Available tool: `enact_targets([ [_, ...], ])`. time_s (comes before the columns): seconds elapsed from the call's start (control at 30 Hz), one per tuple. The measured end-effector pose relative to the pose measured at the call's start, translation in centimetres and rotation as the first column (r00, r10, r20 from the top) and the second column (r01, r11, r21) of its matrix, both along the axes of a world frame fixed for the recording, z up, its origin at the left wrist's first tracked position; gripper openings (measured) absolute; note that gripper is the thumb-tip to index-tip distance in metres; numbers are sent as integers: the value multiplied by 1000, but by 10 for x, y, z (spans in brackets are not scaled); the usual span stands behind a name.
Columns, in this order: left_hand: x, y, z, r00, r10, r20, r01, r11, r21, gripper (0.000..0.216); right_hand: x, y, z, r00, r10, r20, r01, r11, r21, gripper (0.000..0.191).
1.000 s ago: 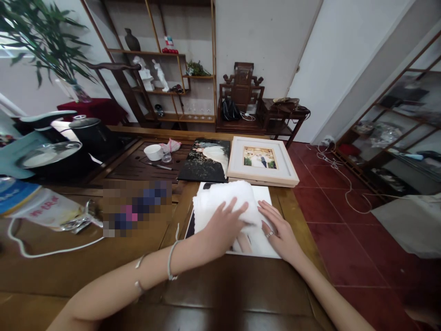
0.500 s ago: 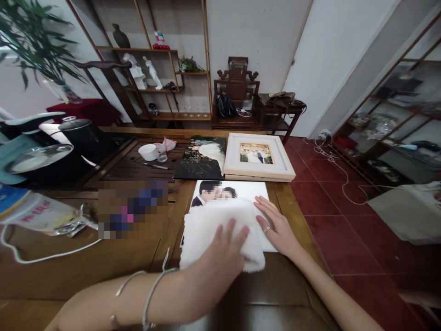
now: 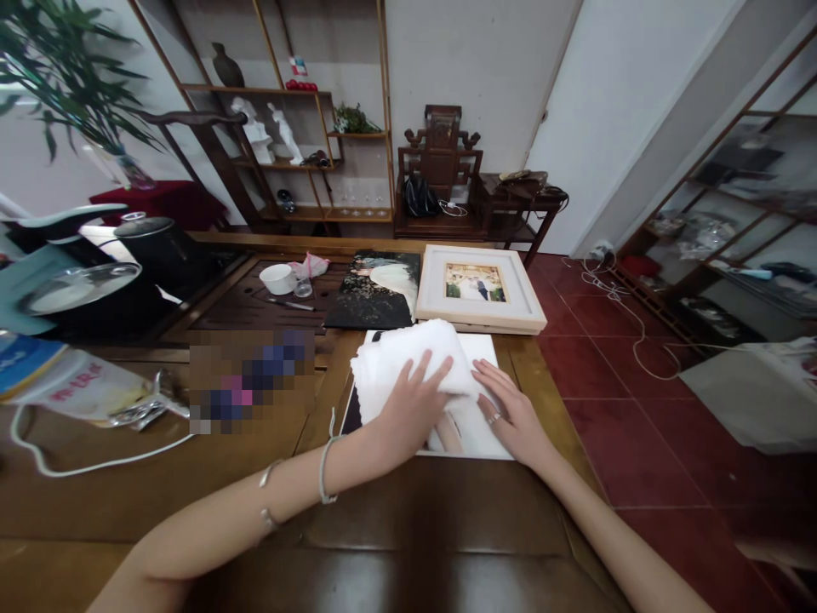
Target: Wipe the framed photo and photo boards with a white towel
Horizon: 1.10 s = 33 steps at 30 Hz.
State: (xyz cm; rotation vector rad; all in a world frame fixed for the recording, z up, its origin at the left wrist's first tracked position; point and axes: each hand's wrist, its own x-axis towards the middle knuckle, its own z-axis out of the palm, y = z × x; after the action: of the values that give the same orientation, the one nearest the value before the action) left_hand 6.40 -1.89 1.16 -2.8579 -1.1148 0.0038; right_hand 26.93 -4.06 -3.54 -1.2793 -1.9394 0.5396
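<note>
Fingers spread, my left hand (image 3: pixel 412 413) presses down on a folded white towel (image 3: pixel 385 366). Beneath the towel lies a white photo print panel (image 3: pixel 480 437), flat on the wooden table. The towel covers most of the panel's picture; a bit of the print shows just below it. My right hand (image 3: pixel 514 417) rests open along the panel's right side, fingers extended on its surface, a ring on one finger. Nothing is held in the right hand.
Behind the panel lie a dark photo panel (image 3: pixel 367 305) and a white picture frame (image 3: pixel 533 302). Further left are a white cup (image 3: pixel 277 279), a dark pot (image 3: pixel 153 243), a packaged bag (image 3: pixel 82 383) with a white cord, and a blurred-out item (image 3: pixel 255 379).
My left hand has pushed the towel away from me, up over the printed heads, uncovering the panel's near part. My right hand has stayed nearly in place.
</note>
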Motion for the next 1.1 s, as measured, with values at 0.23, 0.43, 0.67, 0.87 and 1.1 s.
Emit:
enact_targets([
  [0.23,-2,-38,-8,997,-69,-40,72,994,84,24,0,0,-1,1000,-16,14,16,1000,-3,38],
  [0.43,-15,-75,-11,981,-193,-16,193,971,140,21,1,2,-2,1000,-17,13,17,999,32,38],
  [0.67,-26,-45,-3,991,-98,93,102,994,-37,35,2,2,-4,1000,-19,11,19,999,41,37],
  [0.87,-63,-2,-9,976,67,207,-71,997,9,36,0,2,-3,1000,-19,16,18,998,56,35],
  [1.1,-71,2,-8,987,74,140,-74,997,-8,34,0,4,-5,1000,-19,9,18,998,59,35],
])
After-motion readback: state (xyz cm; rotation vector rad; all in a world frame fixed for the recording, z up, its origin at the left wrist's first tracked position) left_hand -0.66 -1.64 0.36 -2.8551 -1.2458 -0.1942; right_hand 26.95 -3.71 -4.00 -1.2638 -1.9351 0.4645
